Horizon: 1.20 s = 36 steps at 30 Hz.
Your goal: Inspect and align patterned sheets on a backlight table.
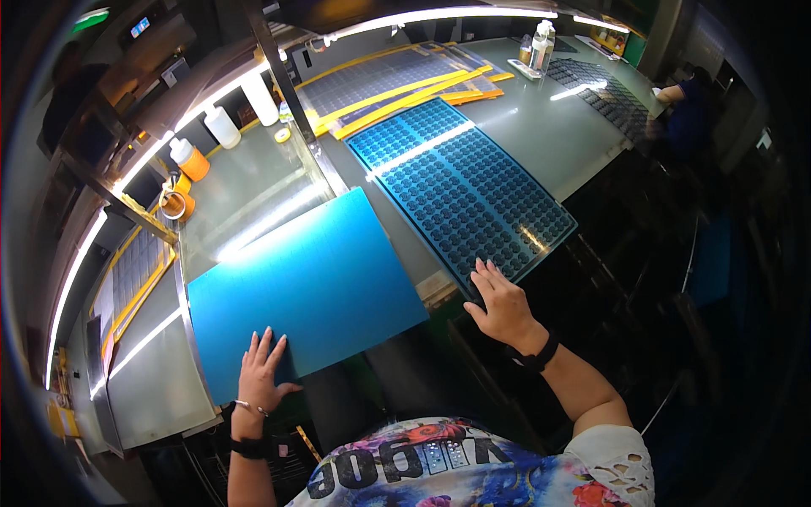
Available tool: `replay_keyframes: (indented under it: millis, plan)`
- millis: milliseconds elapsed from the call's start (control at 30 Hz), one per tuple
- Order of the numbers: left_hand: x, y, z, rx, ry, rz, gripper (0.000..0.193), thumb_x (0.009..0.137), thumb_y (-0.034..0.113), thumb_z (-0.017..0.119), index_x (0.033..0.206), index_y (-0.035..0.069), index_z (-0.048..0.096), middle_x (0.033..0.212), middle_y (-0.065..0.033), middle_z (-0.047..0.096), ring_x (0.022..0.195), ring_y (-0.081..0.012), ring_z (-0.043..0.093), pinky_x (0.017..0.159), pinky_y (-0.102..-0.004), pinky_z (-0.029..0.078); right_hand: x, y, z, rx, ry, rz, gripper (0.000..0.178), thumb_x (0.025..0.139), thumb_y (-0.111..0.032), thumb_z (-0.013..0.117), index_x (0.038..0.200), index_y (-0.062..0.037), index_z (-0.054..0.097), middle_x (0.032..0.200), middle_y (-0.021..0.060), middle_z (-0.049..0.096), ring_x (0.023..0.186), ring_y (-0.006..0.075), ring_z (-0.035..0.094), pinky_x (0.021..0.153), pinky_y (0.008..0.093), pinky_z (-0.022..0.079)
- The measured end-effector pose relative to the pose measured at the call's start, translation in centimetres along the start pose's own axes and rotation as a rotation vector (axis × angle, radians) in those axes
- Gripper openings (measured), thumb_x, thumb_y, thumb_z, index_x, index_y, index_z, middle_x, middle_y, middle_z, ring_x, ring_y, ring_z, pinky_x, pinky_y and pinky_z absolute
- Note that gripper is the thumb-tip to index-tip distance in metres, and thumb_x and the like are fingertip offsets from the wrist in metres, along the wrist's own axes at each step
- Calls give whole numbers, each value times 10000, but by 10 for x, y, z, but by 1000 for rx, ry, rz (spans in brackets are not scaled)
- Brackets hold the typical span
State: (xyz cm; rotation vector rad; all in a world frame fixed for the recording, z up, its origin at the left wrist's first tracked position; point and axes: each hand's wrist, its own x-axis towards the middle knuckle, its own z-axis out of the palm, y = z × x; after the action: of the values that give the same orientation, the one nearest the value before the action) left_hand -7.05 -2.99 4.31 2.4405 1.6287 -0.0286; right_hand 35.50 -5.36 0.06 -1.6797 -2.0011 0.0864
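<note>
A plain blue sheet (304, 287) lies flat on the bench in front of me, its near edge reaching past the bench edge. My left hand (263, 372) rests on its near part with the fingers spread. To the right lies a blue panel (460, 182) covered with rows of dark round patterns, split by a plain blue strip. My right hand (500, 304) touches the near end of this panel, fingers stretched out and thumb apart. Neither hand grasps anything.
Yellow-edged film sheets (397, 80) are stacked behind the panel. White bottles (223, 127), an orange-filled bottle (189, 159) and a tape roll (176, 204) stand at the left back. Clear bottles (542, 46) stand far right. A metal post (287, 84) rises between bench sections. Another person's hand (670, 94) is at dark patterned sheets (604, 93).
</note>
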Motion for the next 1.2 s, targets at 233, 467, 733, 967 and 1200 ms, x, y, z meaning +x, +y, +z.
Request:
replay_keyframes:
  millis: [233,467,733,967,1200]
  plan:
    - [49,42,-48,-188,82,195,605,693,279,733,1222,81,518,1280,-149,484,1252,-330,380,1009,-422,339,20,41,-41,179,46,2,260,740,-152,675,955,-25,600,1015,138,612,943,301,569,823,380,462]
    - [138,134,6,-145,110,447,481,823,109,568,1285,86,439,1395,-82,363,1320,-282,280,1059,-435,261,20,-2,-40,-72,-2,15,475,702,-343,716,942,14,515,1115,241,513,1053,415,488,960,428,378]
    - [197,169,46,-68,98,459,495,885,313,490,1341,150,394,1440,-14,294,1346,-245,222,1076,-483,196,26,-32,1,-135,-203,155,502,742,-271,690,1038,52,445,1204,426,374,1150,542,379,955,482,379]
    - [201,168,47,-133,151,471,500,852,308,545,1310,137,438,1414,-34,343,1333,-244,255,1066,-491,214,25,-28,-5,-166,-183,121,542,738,-304,693,1067,49,446,1225,404,375,1164,526,377,955,470,383]
    - [134,199,30,-744,155,301,209,831,212,596,864,6,605,749,-135,593,682,-244,602,605,-338,481,21,64,-46,-36,43,250,512,671,-273,753,1052,4,551,1130,182,550,1047,350,514,903,409,409]
